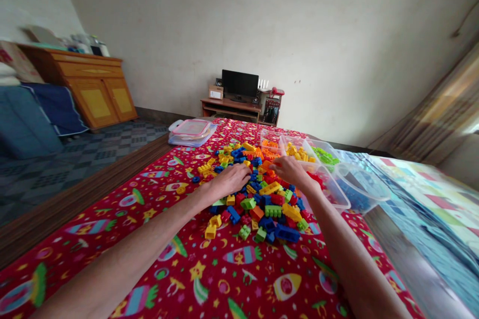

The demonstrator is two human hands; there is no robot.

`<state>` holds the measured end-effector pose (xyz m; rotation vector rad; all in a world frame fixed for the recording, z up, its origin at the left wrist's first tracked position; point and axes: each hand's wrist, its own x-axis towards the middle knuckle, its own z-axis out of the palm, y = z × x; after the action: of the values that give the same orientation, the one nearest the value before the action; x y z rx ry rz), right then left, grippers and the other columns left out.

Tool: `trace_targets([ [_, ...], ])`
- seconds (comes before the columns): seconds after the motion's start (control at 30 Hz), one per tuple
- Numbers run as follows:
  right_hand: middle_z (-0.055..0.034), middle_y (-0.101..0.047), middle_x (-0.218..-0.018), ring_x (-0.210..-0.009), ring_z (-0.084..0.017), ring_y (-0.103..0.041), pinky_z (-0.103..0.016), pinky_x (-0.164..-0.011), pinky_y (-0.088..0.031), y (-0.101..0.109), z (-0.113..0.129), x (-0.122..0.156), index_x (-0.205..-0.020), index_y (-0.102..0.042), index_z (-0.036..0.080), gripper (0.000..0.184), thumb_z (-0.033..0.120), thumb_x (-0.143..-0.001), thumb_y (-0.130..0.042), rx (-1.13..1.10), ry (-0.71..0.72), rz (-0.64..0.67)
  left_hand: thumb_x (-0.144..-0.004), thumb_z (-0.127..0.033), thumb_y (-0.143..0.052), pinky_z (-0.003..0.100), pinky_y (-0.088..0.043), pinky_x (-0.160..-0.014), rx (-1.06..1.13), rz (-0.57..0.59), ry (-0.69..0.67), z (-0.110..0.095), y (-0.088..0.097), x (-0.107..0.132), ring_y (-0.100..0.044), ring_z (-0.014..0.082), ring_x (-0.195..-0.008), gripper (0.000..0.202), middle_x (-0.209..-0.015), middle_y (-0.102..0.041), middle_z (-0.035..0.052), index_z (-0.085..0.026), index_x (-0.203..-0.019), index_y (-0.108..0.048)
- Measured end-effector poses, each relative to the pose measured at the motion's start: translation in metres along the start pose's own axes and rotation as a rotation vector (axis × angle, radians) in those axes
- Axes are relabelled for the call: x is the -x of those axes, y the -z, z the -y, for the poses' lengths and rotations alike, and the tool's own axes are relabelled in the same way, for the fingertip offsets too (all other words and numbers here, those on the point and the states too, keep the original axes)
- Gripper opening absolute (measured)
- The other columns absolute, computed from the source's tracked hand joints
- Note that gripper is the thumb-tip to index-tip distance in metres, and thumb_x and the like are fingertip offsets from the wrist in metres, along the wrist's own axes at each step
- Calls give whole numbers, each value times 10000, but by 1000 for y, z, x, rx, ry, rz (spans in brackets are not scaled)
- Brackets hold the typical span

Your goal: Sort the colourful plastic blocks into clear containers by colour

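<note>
l hand [228,183] fingers curled down on loose plastic bricks [258,209], r hand [294,170] fingers bent over them; can't tell if either grips. bricks at 12 o'clock on red bedspread [239,259]. clear tubs [329,189] at 1 o'clock hold yellow, green, red, blue, each sep; big mixed pile left.

- My left hand [228,182] lies palm-down on the heap of plastic building bricks [258,204] at the frame's center; I can't tell if it's gripping one.
- My right hand [295,172] is on the heap's upper right side, just beside a clear tub of red bricks [327,184].
- Clear tubs of blue bricks [354,194], green bricks [325,155], yellow bricks [297,152] and orange bricks [270,143] sit right of center.
- A red rocket-print bedspread [220,284] lies beneath everything.
- A stacked clear container [190,134] with a pink-rimmed lid sits farther up, left of center.
</note>
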<state>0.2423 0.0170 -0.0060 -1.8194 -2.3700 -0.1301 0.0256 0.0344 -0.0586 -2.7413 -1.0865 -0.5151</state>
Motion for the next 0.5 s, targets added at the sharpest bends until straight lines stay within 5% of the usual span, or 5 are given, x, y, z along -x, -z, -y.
trace_targets([
  [0.23, -93, -692, -727, -633, -135, -582, -223, -580, -357, 36, -27, -55, -801, -711, 99, 339, 284, -884, -440, -41, -121, -107, -936, -193, -422, 311, -474, -809, 6, 37, 46, -4, 5, 0, -623, 217, -921, 232, -960, -660, 95, -133, -969, -644],
  [0.37, -149, -708, -905, -786, -179, -631, -234, -675, -413, 45, -39, -95, -973, -692, 74, 340, 321, -888, -474, -22, -211, -156, -914, -185, -450, 305, -476, -803, 32, 40, 66, -4, 5, -1, -625, 210, -906, 205, -938, -654, 84, -142, -949, -648],
  [0.5, -178, -672, -1080, -904, -213, -632, -261, -710, -422, 43, -36, -98, -1061, -675, 105, 364, 331, -897, -443, -8, -257, -250, -917, -206, -450, 303, -469, -818, 33, 23, 61, -2, 1, 0, -618, 208, -921, 206, -956, -646, 82, -147, -961, -643],
])
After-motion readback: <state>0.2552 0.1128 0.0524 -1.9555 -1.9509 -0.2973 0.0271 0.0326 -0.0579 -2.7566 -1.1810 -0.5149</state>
